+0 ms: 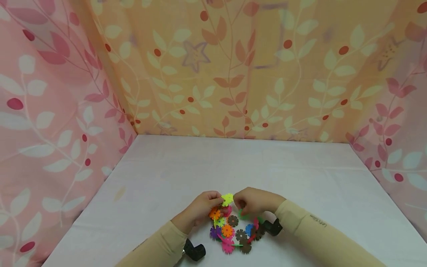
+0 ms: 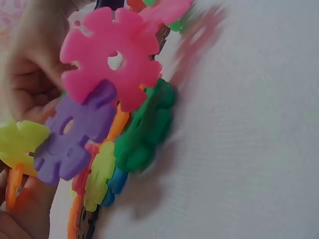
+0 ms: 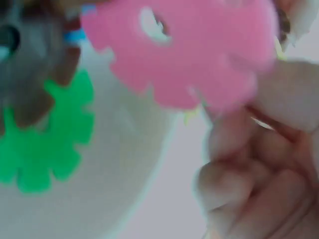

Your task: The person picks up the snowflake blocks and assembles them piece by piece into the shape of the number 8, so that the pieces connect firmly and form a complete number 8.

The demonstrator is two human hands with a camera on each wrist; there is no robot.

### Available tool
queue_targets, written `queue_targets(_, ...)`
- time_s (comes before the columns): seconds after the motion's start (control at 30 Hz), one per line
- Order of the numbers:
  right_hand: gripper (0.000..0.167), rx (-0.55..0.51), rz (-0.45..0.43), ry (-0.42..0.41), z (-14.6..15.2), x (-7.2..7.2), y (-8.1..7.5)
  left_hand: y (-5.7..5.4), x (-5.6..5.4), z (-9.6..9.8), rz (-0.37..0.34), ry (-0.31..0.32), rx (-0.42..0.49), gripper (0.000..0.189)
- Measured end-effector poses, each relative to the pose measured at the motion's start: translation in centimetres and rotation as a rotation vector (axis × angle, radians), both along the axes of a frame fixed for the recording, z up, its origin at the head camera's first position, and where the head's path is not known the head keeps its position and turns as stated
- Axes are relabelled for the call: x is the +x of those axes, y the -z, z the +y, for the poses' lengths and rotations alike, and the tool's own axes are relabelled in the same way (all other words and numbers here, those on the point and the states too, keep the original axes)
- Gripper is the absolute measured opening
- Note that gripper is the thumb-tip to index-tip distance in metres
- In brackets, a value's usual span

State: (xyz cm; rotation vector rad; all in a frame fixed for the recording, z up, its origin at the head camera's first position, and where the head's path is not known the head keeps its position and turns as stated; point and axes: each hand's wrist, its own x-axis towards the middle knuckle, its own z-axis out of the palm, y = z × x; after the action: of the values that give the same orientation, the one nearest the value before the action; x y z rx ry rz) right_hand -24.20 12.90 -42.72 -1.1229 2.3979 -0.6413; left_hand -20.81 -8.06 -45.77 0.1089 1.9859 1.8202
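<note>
A ring of interlocked flower-shaped plastic discs lies between the two hands. My left hand [image 1: 200, 205] pinches a yellow disc [image 1: 228, 199] at its top, with an orange disc [image 1: 215, 213] just below the fingers. On the other side, my right hand [image 1: 255, 200] has curled fingers at a green disc [image 1: 242, 214]; its fingertips are partly hidden. In the left wrist view, a pink disc [image 2: 129, 45], a purple disc [image 2: 75, 134] and a dark green disc [image 2: 147, 129] slot together. The right wrist view has a large pink disc [image 3: 194, 55] beside curled fingers [image 3: 234, 184].
A white cloth [image 1: 166, 167] covers the table. Black wrist cameras sit under the left wrist [image 1: 195, 250] and right wrist [image 1: 272, 227], the right one close to the ring's brown discs [image 1: 258, 233]. Patterned curtains [image 1: 230, 74] enclose the back and sides.
</note>
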Motion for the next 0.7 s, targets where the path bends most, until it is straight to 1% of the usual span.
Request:
queue_targets(0.13,0.006,-0.119,0.122,0.042,0.5,-0.9,-0.5,-0.1,0.0,0.1,-0.012,-0.009,-0.008,0.021)
queue_targets(0.2,0.001,-0.154,0.175,0.058,0.5,-1.2,-0.7,-0.1,0.0,0.1,-0.021,-0.011,0.004,0.021)
queue_targets(0.23,0.001,-0.165,0.2,0.066,0.5,-1.2,-0.8,-0.1,0.0,0.1,-0.023,-0.012,0.007,0.021)
queue_targets(0.47,0.004,-0.246,0.249,0.079,0.2,-0.9,-1.1,-0.2,0.1,0.2,-0.011,-0.011,0.052,0.021)
queue_targets(0.7,0.004,-0.234,0.322,0.094,-0.1,-0.6,-1.2,0.0,0.0,0.2,-0.004,-0.022,0.063,0.023)
